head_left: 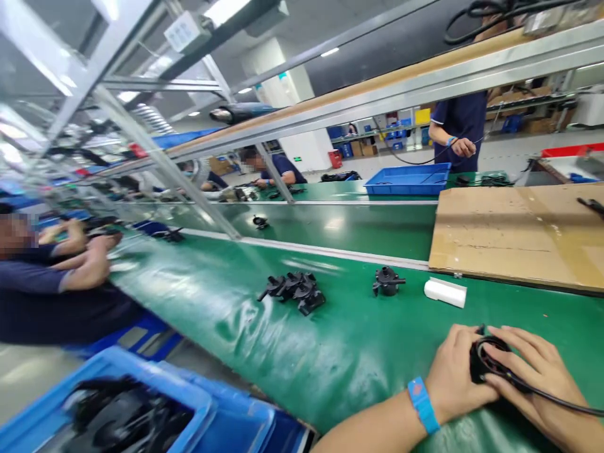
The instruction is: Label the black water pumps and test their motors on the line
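Note:
My left hand [455, 374], with a blue wristband [423, 404], curls around the left side of a small round black part [486, 362] on the green belt [292, 352]. My right hand [542, 384] wraps the same part from the right, fingers bent over it. A thin black cable [557, 397] runs from the part to the right, under my right hand. Just beyond my hands lie a white block [445, 292], a single black pump-like part [387, 281] and a cluster of several black parts [295, 290].
A flat cardboard sheet [519, 236] lies on the far right. A blue tray [408, 180] sits on the far belt. Blue bins [198, 402] with black parts stand at lower left. A seated person [51, 283] works at left; another person [460, 129] stands opposite.

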The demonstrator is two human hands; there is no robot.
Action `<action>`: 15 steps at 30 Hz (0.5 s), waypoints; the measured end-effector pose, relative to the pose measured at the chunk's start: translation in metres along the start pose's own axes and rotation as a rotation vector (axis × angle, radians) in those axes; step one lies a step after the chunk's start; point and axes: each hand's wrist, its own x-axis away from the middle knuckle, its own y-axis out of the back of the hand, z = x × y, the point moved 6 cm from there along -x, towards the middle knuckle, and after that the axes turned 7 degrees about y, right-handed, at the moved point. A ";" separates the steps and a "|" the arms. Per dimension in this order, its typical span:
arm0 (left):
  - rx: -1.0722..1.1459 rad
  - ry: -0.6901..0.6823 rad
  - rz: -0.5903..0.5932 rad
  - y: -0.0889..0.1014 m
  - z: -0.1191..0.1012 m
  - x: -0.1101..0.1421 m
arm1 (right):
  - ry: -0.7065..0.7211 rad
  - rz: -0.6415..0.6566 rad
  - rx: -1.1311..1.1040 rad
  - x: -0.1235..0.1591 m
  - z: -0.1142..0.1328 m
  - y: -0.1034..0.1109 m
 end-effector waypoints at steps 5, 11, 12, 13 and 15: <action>0.061 0.269 0.219 0.018 0.007 -0.023 | -0.412 0.214 -0.385 0.010 -0.019 -0.001; 0.059 0.446 0.611 0.046 0.027 -0.036 | -1.032 0.100 -0.420 0.070 -0.095 0.049; 0.015 0.424 0.598 0.052 0.029 -0.039 | -1.062 0.037 -0.301 0.076 -0.114 0.064; -0.042 0.398 0.566 0.056 0.031 -0.043 | -1.081 -0.028 -0.180 0.080 -0.135 0.080; -0.160 0.356 0.468 0.061 0.035 -0.049 | -1.095 -0.143 0.059 0.078 -0.176 0.109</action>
